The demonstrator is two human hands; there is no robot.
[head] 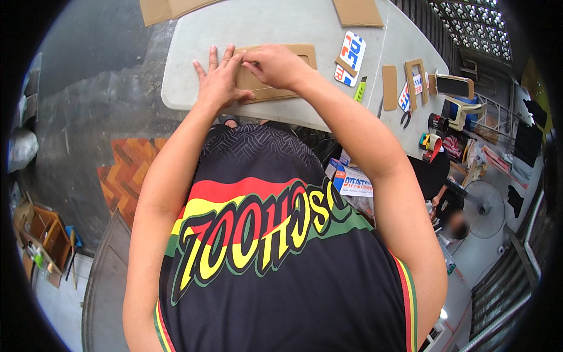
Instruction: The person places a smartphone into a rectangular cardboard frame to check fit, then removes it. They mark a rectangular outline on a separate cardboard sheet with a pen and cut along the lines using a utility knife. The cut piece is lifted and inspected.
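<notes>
My left hand (222,79) lies flat with fingers spread, pressing on the left end of a brown cardboard piece (264,94) on the white table (189,83). A rounded rectangular outline shows in the cardboard, partly covered by my hands. My right hand (273,66) is curled over its middle, close to the left fingertips. Thumb and forefinger pinch a small dark thing, mostly hidden by the fingers. To the right lies a green box cutter (360,89). Beyond it is a white printed panel (352,50) with a narrow cardboard strip (346,66) on top.
Cardboard sheets (358,13) lie at the far edge. Farther right are a cardboard rectangle (389,88), a cardboard frame (410,72), black-handled pliers (406,118) and a red tape dispenser (433,147). A printed box (356,181) stands below the table. A person (446,211) is near a fan (484,210).
</notes>
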